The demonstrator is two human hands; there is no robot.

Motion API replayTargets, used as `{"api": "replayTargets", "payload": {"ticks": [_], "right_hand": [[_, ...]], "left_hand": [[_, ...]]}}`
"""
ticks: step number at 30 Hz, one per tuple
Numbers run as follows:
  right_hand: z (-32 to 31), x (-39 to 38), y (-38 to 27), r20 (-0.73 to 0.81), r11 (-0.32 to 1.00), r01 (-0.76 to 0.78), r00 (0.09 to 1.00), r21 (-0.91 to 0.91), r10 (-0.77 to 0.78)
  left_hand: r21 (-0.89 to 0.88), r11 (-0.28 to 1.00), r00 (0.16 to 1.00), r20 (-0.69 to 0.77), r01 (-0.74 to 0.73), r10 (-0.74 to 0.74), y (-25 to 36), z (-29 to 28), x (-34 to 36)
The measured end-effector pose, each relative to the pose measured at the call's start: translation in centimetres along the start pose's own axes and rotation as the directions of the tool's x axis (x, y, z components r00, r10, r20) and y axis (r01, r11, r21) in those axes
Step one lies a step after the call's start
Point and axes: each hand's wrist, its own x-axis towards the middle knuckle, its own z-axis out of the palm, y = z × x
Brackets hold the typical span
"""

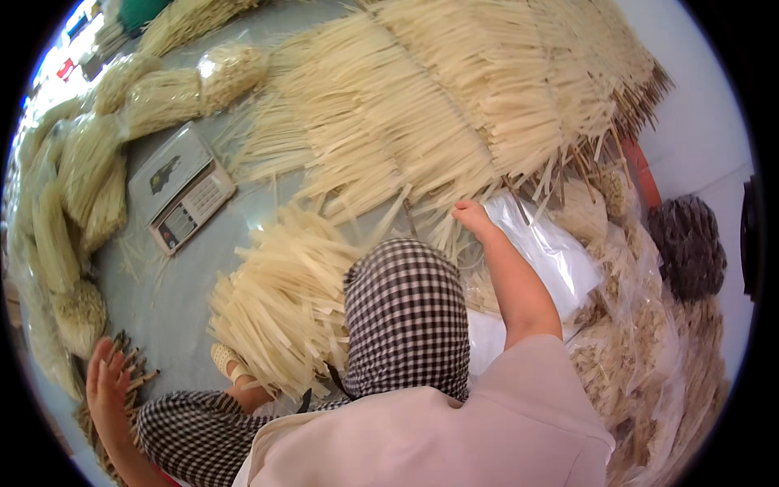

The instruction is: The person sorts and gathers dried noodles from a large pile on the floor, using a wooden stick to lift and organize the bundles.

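My right hand (472,217) is closed beside the lower edge of a wide spread of pale, flat dried strands (406,97) lying in rows on thin sticks; what its fingers hold is hidden. At the lower left, my left hand (105,381) has its fingers loosely curled and apart beside a bundle of brown sticks (134,361). A loose heap of pale strands (272,296) lies in front of me, next to my checked-cloth leg (402,308) and sandalled foot (225,361). White plastic sheets (548,268) lie under and beside my right arm.
A grey weighing scale (182,191) sits on the grey surface (154,300). Plastic-wrapped strand bundles (89,187) line the left side. Clear bags of pale scraps (617,349), a black bag (686,243) and a white wall (698,130) are on the right.
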Motion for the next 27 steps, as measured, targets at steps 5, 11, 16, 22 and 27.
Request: {"api": "replayTargets", "payload": {"ticks": [5, 11, 16, 22, 27], "right_hand": [[-2.0, 4.2, 6.2, -0.355, 0.973, -0.23, 0.913, -0.037, 0.202], [-4.7, 8.9, 13.7, -0.421, 0.882, -0.406, 0.862, -0.238, 0.283], [-6.9, 8.8, 9.2, -0.27, 0.825, -0.433, 0.897, -0.364, 0.351], [-3.8, 9.5, 8.1, -0.132, 0.872, -0.345, 0.938, -0.346, 0.319], [-2.4, 8.5, 9.7, -0.361, 0.874, -0.452, 0.857, -0.177, 0.369]], "left_hand": [[0.088, 0.983, 0.977, 0.129, 0.159, -0.17, -0.8, 7.8, 0.5], [0.279, 0.895, 0.931, 0.006, 0.348, -0.364, -5.2, 8.5, 2.4], [0.287, 0.879, 0.921, -0.038, 0.381, -0.387, -5.9, 8.2, 3.3], [0.316, 0.9, 0.94, 0.063, 0.3, -0.336, -4.6, 10.7, 3.8], [0.263, 0.927, 0.955, 0.057, 0.266, -0.29, -4.9, 10.0, 3.6]]}}
